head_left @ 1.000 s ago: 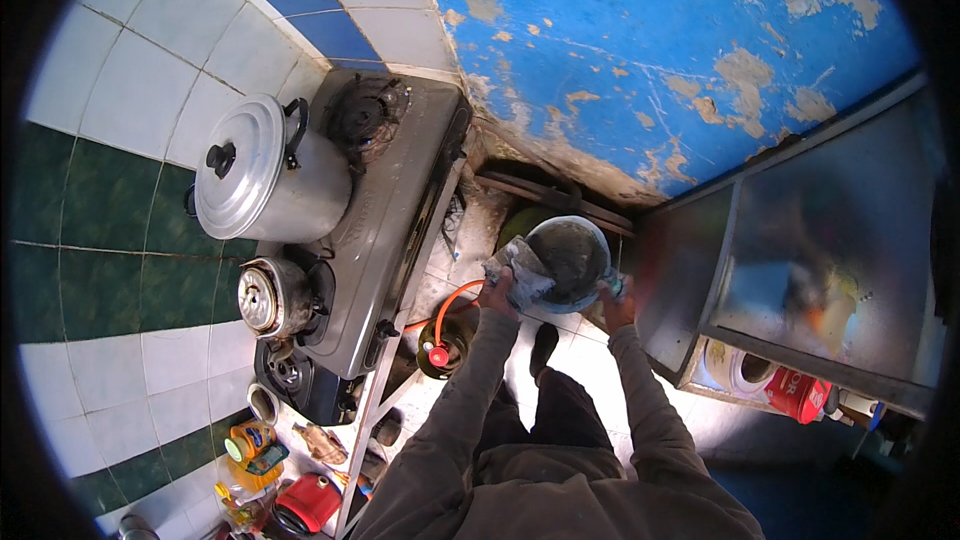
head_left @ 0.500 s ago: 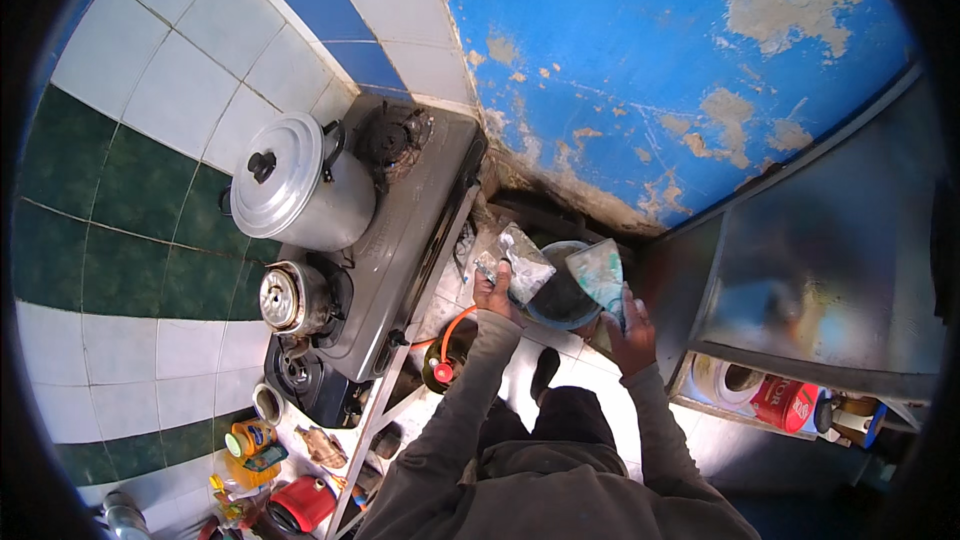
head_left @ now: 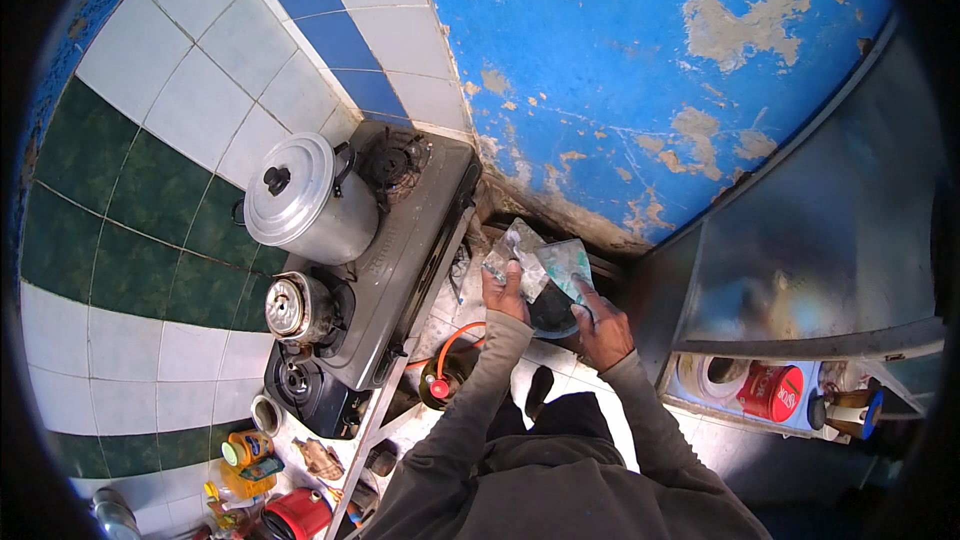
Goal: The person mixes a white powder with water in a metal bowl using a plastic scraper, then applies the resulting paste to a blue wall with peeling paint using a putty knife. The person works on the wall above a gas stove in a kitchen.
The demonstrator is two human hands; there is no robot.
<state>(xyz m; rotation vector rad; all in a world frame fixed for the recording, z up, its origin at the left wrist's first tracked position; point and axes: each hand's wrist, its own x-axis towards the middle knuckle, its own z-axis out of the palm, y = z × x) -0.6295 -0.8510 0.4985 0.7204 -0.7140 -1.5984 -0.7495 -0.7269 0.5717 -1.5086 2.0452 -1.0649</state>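
Observation:
My left hand [head_left: 506,293] is closed on a flat, whitish-grey piece with a mottled surface [head_left: 521,252], its thumb lying over the near edge. A second flat piece, pale with green smears [head_left: 566,262], is gripped along its near right side by my right hand [head_left: 602,328]. The two pieces are tilted side by side, their facing edges close together or overlapping; I cannot tell which. I cannot make out their material. Just beneath them is a round container with a dark inside [head_left: 553,310], partly hidden by the pieces and my right hand.
On the left, a stove [head_left: 385,270] bears a large lidded pot [head_left: 305,195] and a kettle [head_left: 300,302]. Below it, an orange hose [head_left: 447,345] runs to a gas cylinder [head_left: 450,385]. A grey cabinet [head_left: 810,240] stands right, with a red can [head_left: 772,392] on its shelf. A peeling blue wall [head_left: 600,70] rises ahead.
My hands have come closer together, the right one moving left and turning inward. The two flat pieces now meet above the container, where a gap showed before. The view has shifted slightly.

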